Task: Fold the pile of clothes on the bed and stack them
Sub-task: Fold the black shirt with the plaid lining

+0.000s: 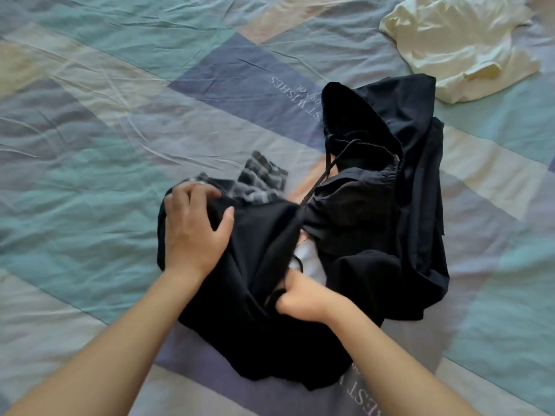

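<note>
Clothes are heaped at the centre of the frame on a patchwork bedsheet (90, 130). At least four garments can be counted in the heap: a black garment (255, 325) at the lower centre, black drawstring trousers (390, 163) to the right, a plaid piece (264, 175) partly buried at the heap's upper left, and a white piece (309, 262) glimpsed in the middle. One cream garment (459, 46) is seen apart, crumpled at the upper right of the frame. Two bare hands are shown. A fold of the black garment is gripped by the left hand (192, 229), fingers curled over it. Black fabric is bunched in the closed right hand (303, 295), just below the white piece.
</note>
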